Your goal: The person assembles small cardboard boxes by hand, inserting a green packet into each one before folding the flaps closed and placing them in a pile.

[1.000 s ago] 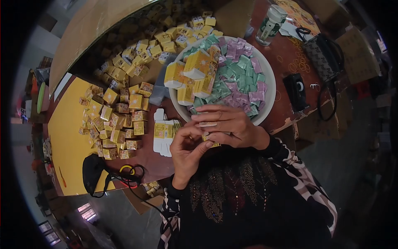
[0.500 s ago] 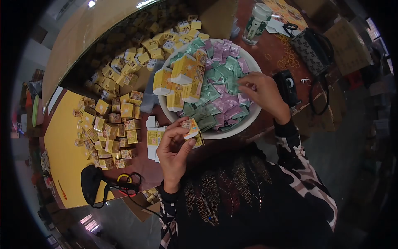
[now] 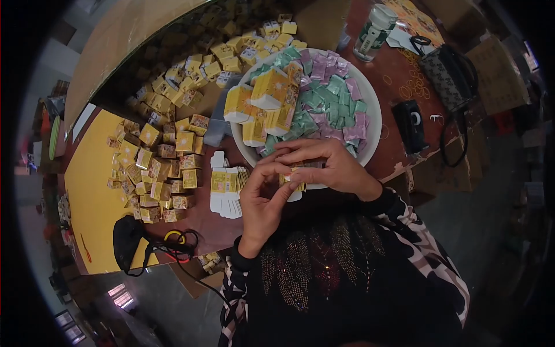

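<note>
1. Hands are meeting just in front of the person's dark patterned top: the left hand [image 3: 263, 199] and the right hand [image 3: 324, 165] are both gripping 1 small yellow box [image 3: 293, 180], fingers curled over it from either side, so most of the box is hidden.
2. Lying just left of the left hand, a stack of flat box blanks [image 3: 226, 184] is resting on the brown table [image 3: 399, 98].
3. Sitting at the near left edge, a black face mask [image 3: 128, 243] is trailing cords beside a yellow sheet [image 3: 92, 202].
4. Spreading further left and back, a heap of folded yellow boxes [image 3: 162, 168] is covering the table and running toward the far edge.
5. Standing just beyond the hands, a white bowl [image 3: 374, 107] is holding green and pink sachets [image 3: 329, 104], with several larger yellow cartons [image 3: 263, 104] piled on its left side.
6. Resting right of the bowl, a black tape dispenser [image 3: 411, 124] and a dark handbag [image 3: 454, 78] are lying near scattered rubber bands [image 3: 415, 87].
7. Standing farthest back, a white bottle [image 3: 377, 32] is staying upright.
</note>
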Tool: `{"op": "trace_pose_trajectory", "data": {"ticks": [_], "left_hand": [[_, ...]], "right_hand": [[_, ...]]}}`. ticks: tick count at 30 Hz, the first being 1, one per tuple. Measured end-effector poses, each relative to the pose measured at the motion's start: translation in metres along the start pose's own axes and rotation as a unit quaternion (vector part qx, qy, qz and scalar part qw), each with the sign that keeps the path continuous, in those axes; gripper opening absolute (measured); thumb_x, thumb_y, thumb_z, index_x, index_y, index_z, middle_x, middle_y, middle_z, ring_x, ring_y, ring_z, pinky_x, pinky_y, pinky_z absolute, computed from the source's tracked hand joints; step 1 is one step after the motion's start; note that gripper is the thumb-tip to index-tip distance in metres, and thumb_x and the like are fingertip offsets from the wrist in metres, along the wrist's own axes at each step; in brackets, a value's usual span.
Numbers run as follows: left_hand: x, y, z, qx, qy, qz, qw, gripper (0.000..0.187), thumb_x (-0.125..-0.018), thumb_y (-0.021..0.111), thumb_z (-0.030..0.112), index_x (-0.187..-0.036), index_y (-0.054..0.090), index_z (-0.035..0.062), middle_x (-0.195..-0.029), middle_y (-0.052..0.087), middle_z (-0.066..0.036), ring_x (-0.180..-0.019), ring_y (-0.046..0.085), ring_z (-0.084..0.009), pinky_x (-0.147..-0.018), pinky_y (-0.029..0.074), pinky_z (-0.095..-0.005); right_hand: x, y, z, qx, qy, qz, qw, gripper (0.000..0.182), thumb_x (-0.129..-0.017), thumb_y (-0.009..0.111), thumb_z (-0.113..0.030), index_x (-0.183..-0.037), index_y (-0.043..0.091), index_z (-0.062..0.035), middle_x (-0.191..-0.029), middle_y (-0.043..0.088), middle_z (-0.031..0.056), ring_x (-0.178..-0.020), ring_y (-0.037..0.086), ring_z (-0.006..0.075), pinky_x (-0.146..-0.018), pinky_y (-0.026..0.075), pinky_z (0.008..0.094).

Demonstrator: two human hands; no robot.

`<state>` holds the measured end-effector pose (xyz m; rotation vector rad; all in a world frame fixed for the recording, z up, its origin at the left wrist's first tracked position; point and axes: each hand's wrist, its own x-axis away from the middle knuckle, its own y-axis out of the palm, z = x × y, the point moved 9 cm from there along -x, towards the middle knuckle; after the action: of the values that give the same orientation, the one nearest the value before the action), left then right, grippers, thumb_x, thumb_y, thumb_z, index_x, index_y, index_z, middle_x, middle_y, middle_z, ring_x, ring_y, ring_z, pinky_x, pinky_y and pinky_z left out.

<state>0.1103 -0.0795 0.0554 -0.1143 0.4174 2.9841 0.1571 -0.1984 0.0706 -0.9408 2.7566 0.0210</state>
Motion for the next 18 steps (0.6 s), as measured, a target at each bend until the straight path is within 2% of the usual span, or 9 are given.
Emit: {"op": "trace_pose_trajectory", "data": {"ticks": [2, 5, 6, 8, 9, 11, 15, 17, 18], "left_hand": [[0.001, -0.001, 0.004, -0.013, 0.031, 0.000, 0.999, 0.031, -0.087, 0.067, -0.011, -0.114, 0.056, 0.0001, -0.139, 0.051, -0.016, -0.125, 0.054, -0.0189, -0.101, 0.045, -0.0306], [0.002, -0.001, 0.006, -0.021, 0.026, 0.008, 0.999, 0.039, -0.087, 0.065, -0.013, -0.120, 0.051, 0.0016, -0.136, 0.053, -0.013, -0.123, 0.054, -0.0185, -0.102, 0.045, -0.0306], [0.003, 0.002, 0.005, -0.001, -0.004, -0.008, 1.000, 0.044, -0.086, 0.065, -0.014, -0.124, 0.048, 0.0022, -0.134, 0.053, -0.012, -0.123, 0.054, -0.0182, -0.101, 0.045, -0.0302], [0.003, 0.004, 0.001, 0.018, -0.034, -0.021, 0.999, 0.048, -0.086, 0.064, -0.014, -0.127, 0.045, 0.0027, -0.132, 0.054, -0.011, -0.124, 0.054, -0.0179, -0.101, 0.046, -0.0299], [0.003, 0.005, -0.001, 0.019, -0.042, -0.020, 0.999, 0.052, -0.086, 0.064, -0.015, -0.130, 0.043, 0.0030, -0.131, 0.054, -0.011, -0.124, 0.054, -0.0178, -0.101, 0.046, -0.0296], [0.003, 0.006, -0.003, 0.019, -0.050, -0.019, 0.998, 0.055, -0.085, 0.064, -0.015, -0.132, 0.042, 0.0033, -0.130, 0.054, -0.010, -0.124, 0.054, -0.0177, -0.100, 0.046, -0.0292], [0.000, 0.004, 0.001, -0.022, -0.051, -0.001, 0.998, 0.064, -0.085, 0.065, -0.014, -0.140, 0.038, 0.0038, -0.133, 0.053, -0.011, -0.125, 0.054, -0.0193, -0.100, 0.047, -0.0298], [0.000, 0.004, 0.003, -0.024, -0.054, -0.004, 0.998, 0.067, -0.085, 0.065, -0.014, -0.143, 0.036, 0.0040, -0.134, 0.053, -0.011, -0.126, 0.054, -0.0201, -0.101, 0.047, -0.0306], [0.000, 0.005, 0.002, -0.029, -0.061, -0.010, 0.998, 0.067, -0.085, 0.065, -0.013, -0.143, 0.036, 0.0039, -0.136, 0.053, -0.012, -0.126, 0.054, -0.0207, -0.101, 0.047, -0.0311]], "right_hand": [[0.001, 0.000, -0.005, 0.018, 0.018, 0.002, 1.000, 0.031, -0.086, 0.075, -0.013, -0.116, 0.072, -0.0019, -0.133, 0.062, 0.0179, -0.121, 0.061, 0.0253, -0.097, 0.050, 0.0352], [-0.001, 0.000, -0.012, 0.061, -0.008, 0.002, 0.998, 0.029, -0.085, 0.076, -0.011, -0.112, 0.073, -0.0012, -0.128, 0.065, 0.0185, -0.118, 0.063, 0.0270, -0.097, 0.051, 0.0363], [0.000, 0.000, -0.008, 0.064, -0.007, 0.002, 0.998, 0.029, -0.085, 0.076, -0.011, -0.112, 0.073, -0.0012, -0.128, 0.065, 0.0185, -0.118, 0.063, 0.0270, -0.097, 0.051, 0.0363], [0.003, -0.006, -0.009, 0.143, -0.079, 0.048, 0.986, 0.025, -0.085, 0.075, -0.009, -0.108, 0.074, -0.0007, -0.115, 0.071, 0.0181, -0.112, 0.067, 0.0271, -0.095, 0.052, 0.0365], [0.003, -0.005, -0.010, 0.142, -0.079, 0.045, 0.986, 0.025, -0.085, 0.075, -0.009, -0.108, 0.074, -0.0007, -0.115, 0.071, 0.0181, -0.112, 0.067, 0.0271, -0.095, 0.052, 0.0365], [0.003, -0.005, -0.012, 0.159, -0.075, 0.056, 0.983, 0.021, -0.086, 0.075, -0.008, -0.105, 0.074, -0.0001, -0.105, 0.074, 0.0167, -0.105, 0.070, 0.0269, -0.093, 0.054, 0.0362], [0.001, -0.007, -0.011, 0.147, -0.050, 0.074, 0.985, 0.019, -0.088, 0.073, -0.015, -0.101, 0.075, -0.0008, -0.099, 0.075, 0.0140, -0.101, 0.072, 0.0240, -0.085, 0.056, 0.0328], [0.001, -0.010, 0.000, 0.081, 0.016, 0.079, 0.993, 0.016, -0.089, 0.071, -0.006, -0.102, 0.074, 0.0024, -0.100, 0.075, 0.0133, -0.099, 0.071, 0.0215, -0.087, 0.055, 0.0312], [0.000, -0.009, -0.001, 0.081, 0.015, 0.078, 0.994, 0.016, -0.089, 0.071, -0.006, -0.102, 0.074, 0.0024, -0.100, 0.075, 0.0133, -0.099, 0.071, 0.0215, -0.087, 0.055, 0.0312]]}}
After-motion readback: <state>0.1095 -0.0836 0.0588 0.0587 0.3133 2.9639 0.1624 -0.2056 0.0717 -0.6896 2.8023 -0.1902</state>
